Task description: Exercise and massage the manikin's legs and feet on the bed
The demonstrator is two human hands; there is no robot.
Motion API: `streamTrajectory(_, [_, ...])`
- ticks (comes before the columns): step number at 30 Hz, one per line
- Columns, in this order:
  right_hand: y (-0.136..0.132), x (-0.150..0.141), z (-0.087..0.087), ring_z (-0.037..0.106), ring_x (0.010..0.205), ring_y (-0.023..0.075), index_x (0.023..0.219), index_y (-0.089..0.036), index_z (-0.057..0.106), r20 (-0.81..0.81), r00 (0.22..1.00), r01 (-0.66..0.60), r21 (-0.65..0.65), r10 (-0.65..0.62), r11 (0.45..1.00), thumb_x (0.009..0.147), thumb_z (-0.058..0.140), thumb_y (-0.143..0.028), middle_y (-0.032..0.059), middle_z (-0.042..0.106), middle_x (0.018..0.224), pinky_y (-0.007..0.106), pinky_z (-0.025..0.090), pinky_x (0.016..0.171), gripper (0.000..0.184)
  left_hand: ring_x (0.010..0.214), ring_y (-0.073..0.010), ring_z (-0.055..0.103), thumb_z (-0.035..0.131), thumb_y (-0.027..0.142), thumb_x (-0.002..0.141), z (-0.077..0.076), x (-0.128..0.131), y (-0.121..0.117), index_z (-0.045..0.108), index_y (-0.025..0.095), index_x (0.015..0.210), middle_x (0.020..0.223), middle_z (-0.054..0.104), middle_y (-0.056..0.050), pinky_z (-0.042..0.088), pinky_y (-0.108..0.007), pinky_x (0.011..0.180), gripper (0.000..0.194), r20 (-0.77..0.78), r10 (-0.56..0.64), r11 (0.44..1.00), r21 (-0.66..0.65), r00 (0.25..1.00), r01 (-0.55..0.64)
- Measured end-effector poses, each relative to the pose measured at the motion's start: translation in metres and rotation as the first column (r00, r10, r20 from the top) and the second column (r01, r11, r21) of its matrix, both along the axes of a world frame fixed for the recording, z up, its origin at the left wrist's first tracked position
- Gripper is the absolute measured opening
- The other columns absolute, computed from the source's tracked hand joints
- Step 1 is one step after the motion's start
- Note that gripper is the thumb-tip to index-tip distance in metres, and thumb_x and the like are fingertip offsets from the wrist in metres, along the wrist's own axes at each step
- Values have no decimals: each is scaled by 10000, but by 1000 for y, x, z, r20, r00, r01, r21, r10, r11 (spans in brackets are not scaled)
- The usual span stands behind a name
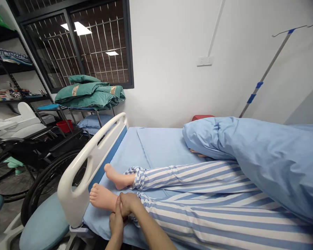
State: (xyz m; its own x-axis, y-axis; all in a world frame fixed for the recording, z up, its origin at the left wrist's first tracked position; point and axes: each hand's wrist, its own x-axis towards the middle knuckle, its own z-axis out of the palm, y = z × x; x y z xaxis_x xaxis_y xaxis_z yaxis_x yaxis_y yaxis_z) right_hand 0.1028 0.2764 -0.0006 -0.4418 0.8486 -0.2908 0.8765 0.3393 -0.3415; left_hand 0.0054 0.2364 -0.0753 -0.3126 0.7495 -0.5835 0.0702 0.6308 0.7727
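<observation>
A manikin with smooth, plastic-looking feet lies on the bed, its legs in blue-and-white striped trousers (198, 215). My left hand (116, 219) is closed on the near ankle from below and the front, thumb pointing up. Wrapped over the same ankle from the trouser side is my right hand (129, 204), touching the left. The near foot (103, 197) points toward the footboard, toes up. Beside it the far foot (117, 177) rests on the sheet, its trouser cuff (138, 177) bunched. Some of my fingers are hidden behind the ankle.
A white footboard (65, 180) stands just left of the feet. The blue quilt (250, 149) is folded back over the upper body. Left are a wheelchair (54, 159) and green bedding (94, 95) by the window. An IV pole (266, 73) leans at the right.
</observation>
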Motion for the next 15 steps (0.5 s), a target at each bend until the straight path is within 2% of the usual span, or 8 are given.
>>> streamTrajectory(7, [-22,-6,1,657,791,294,1071,-121,557,9,997,75,226,-79,971,625,608,-254,144,673,898,383,518,654,469,719,-288,673,285,669,764,3,-5,-3,685,91,785,708,698,-158,530,-333,572,703,-115,-98,993,55,989,105])
streamTrajectory(11, [-41,-16,-8,618,859,286,1112,-113,543,-6,990,132,418,-143,899,677,607,-194,154,638,970,415,494,723,447,890,-281,660,277,584,802,6,-7,-4,679,115,843,868,709,-167,527,-306,680,619,-171,-120,981,134,978,143])
streamTrajectory(13, [-48,-20,-14,596,919,276,1130,-122,546,-37,983,176,477,-181,861,771,515,-147,162,625,1020,426,474,771,361,933,-275,651,284,555,809,7,-10,-3,674,129,846,884,709,-169,522,-290,714,578,-170,-158,975,127,973,181])
streamTrajectory(15, [-51,-21,-18,580,958,263,1158,-130,542,-59,979,197,500,-194,843,823,426,-105,162,615,1061,430,458,807,355,937,-267,651,289,546,811,8,-12,-1,670,139,831,856,712,-163,523,-281,729,557,-171,-196,969,115,966,217])
